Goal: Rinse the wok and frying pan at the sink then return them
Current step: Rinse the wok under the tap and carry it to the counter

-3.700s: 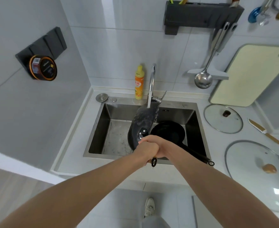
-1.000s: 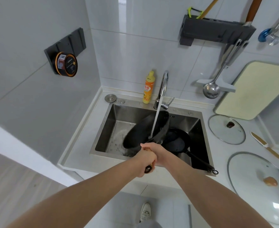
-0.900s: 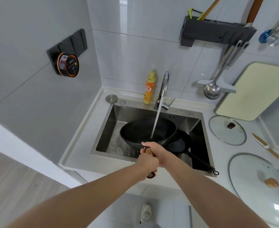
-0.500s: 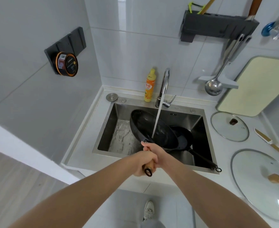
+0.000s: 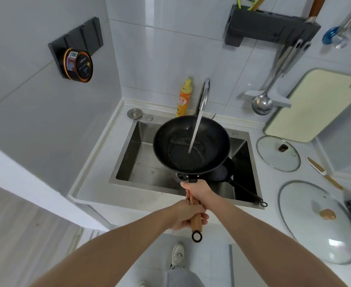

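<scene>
Both hands hold the wok (image 5: 191, 145) by its wooden handle (image 5: 195, 216), level and mouth up over the sink (image 5: 129, 146). The right hand (image 5: 198, 192) grips the handle close to the wok's rim, fingers curled round it. The left hand (image 5: 186, 214) grips the same handle lower down, just above the metal hanging ring at its end, so the two grips sit one behind the other, touching or nearly so.

A thin stream of water (image 5: 195, 131) falls from the tap (image 5: 204, 94) into the wok and lands a little right of its middle, where a shallow pool of water lies.

The frying pan (image 5: 222, 172) lies in the sink beneath the wok, mostly hidden by it. Its long dark handle (image 5: 247, 192) points toward the sink's front right corner, with the end loop resting on the sink's front edge.

On the worktop (image 5: 100, 162) at the sink's back edge a yellow bottle (image 5: 184, 98) stands just left of the tap. To the right of the sink lie a small glass lid (image 5: 278, 153) and, nearer the front edge, a large glass lid (image 5: 317, 220). A knife (image 5: 323, 175) lies between them toward the right edge. A pale cutting board (image 5: 315, 104) leans at the back right, and a ladle (image 5: 262, 104) hangs on the wall beside it.
</scene>
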